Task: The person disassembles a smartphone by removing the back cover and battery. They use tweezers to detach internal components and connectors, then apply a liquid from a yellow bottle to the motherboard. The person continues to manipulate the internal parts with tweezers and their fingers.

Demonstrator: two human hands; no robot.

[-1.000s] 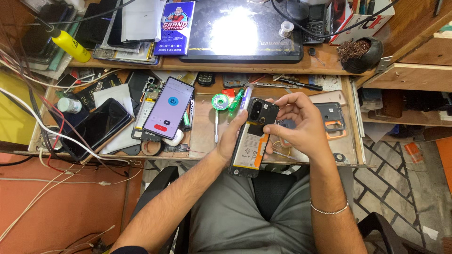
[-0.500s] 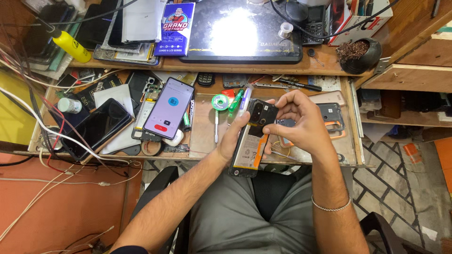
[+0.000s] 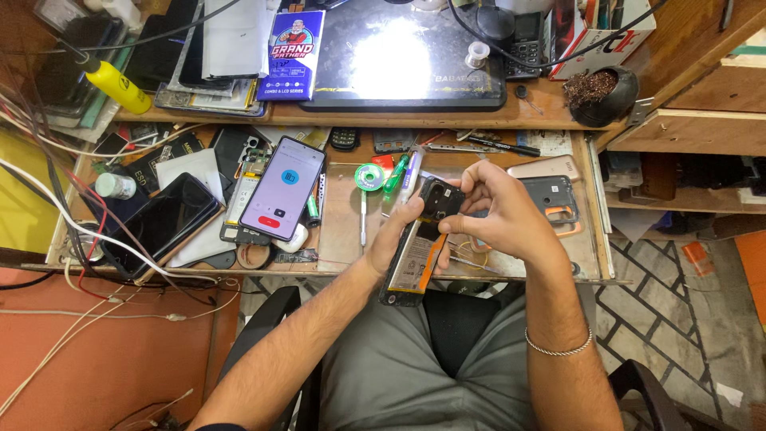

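Little has shifted since the earlier frames: both hands hold the opened phone as before, with the right fingertips drawn slightly closer over its top end.

At the far left, white and red wires (image 3: 96, 239) trail over the front edge of the drawer-like work tray (image 3: 594, 239), crowding that side. A dark phone (image 3: 155, 223) lies face up near the tray's left edge, and just right of it a lit phone (image 3: 283, 190) rests tilted on loose parts. A bare strip of tray lies between that phone and the hands, broken by a small green spool (image 3: 369, 176) and a thin screwdriver (image 3: 363, 219).

The left hand (image 3: 391, 239) is wrapped around the left long edge of the opened phone (image 3: 419, 255), which stands tilted over the tray's front edge, its lower end out past the edge above the lap. The right hand (image 3: 499, 215) is pinched narrow, thumb and fingertips (image 3: 447, 195) closed on the black camera section at the phone's top.

Behind the right hand a phone back cover (image 3: 558, 195) lies flat, close to the tray's right wall. Above the tray, a closed laptop (image 3: 403, 52) fills the middle of the shelf.
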